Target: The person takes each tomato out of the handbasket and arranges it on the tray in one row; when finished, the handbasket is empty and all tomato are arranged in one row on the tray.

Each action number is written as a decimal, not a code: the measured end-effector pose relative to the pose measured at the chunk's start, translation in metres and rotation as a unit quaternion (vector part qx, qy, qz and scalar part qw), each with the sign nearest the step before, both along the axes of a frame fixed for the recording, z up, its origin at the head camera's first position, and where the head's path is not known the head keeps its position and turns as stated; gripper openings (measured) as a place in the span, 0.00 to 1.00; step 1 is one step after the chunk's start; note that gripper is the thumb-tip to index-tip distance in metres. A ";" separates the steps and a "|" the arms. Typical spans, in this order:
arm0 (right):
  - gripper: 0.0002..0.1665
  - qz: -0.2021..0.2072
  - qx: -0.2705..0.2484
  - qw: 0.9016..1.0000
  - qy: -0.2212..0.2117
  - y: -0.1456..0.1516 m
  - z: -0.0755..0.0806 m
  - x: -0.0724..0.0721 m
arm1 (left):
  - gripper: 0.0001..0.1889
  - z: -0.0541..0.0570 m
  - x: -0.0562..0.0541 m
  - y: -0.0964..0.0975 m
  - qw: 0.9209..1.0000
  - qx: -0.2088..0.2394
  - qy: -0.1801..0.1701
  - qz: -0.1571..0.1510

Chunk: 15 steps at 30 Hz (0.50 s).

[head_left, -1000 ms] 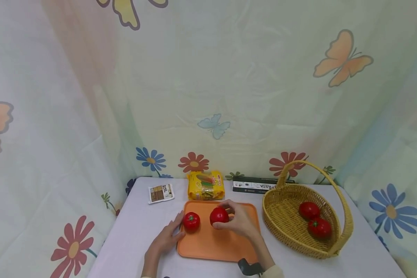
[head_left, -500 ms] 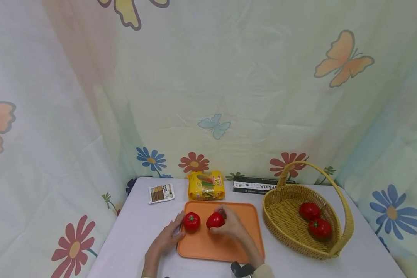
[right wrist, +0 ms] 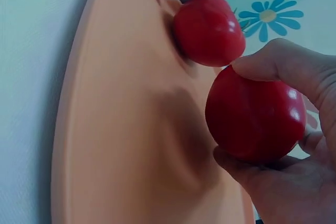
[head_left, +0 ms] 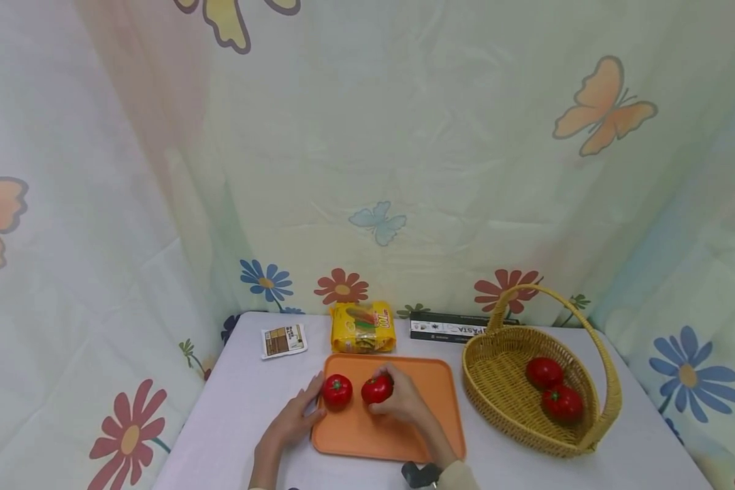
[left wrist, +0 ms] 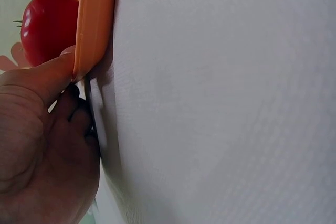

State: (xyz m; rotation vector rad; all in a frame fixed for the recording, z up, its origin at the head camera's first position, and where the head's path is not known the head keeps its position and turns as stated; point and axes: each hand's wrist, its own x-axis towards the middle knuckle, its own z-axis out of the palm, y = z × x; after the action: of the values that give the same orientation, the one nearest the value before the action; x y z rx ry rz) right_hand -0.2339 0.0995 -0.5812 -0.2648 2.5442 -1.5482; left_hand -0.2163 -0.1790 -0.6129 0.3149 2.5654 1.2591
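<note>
My right hand (head_left: 401,400) grips a red tomato (right wrist: 254,116) between thumb and fingers. It hangs just over the orange tray (head_left: 404,439), its shadow falling on the tray floor. A second red tomato (head_left: 337,391), green stem up, sits at the tray's left side. My left hand (head_left: 294,420) holds the tray's left edge; in the left wrist view the thumb (left wrist: 50,74) lies at the rim and the other fingers are bent on the outer side, partly hidden.
A wicker basket (head_left: 496,381) with a tall handle stands to the right, holding two red tomatoes (head_left: 562,403). Behind the tray are a yellow packet (head_left: 363,328), a flat white-and-brown packet (head_left: 284,340) and a dark pasta box (head_left: 444,327). A flowered curtain (head_left: 380,150) surrounds the table.
My right hand has carried its tomato a little left over the tray, toward the other tomato, tilting its stem side into view. The left hand has stayed at the tray edge.
</note>
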 end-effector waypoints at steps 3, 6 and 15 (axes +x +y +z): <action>0.36 0.004 0.008 1.000 0.006 -0.001 -0.002 0.000 | 0.41 -0.001 0.000 0.000 1.000 0.000 0.001 -0.002; 0.37 0.014 0.023 1.000 0.010 -0.001 -0.004 0.001 | 0.41 0.000 0.001 0.000 1.000 -0.002 -0.001 0.000; 0.42 0.040 0.054 0.998 0.015 0.001 -0.004 0.001 | 0.41 0.004 0.002 0.001 1.000 0.002 0.008 -0.002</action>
State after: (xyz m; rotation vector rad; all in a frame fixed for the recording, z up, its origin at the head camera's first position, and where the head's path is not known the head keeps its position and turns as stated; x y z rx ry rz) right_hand -0.2333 0.1008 -0.5849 -0.3758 2.5945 -1.3848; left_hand -0.2147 -0.1776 -0.6090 0.3304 2.5746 1.2656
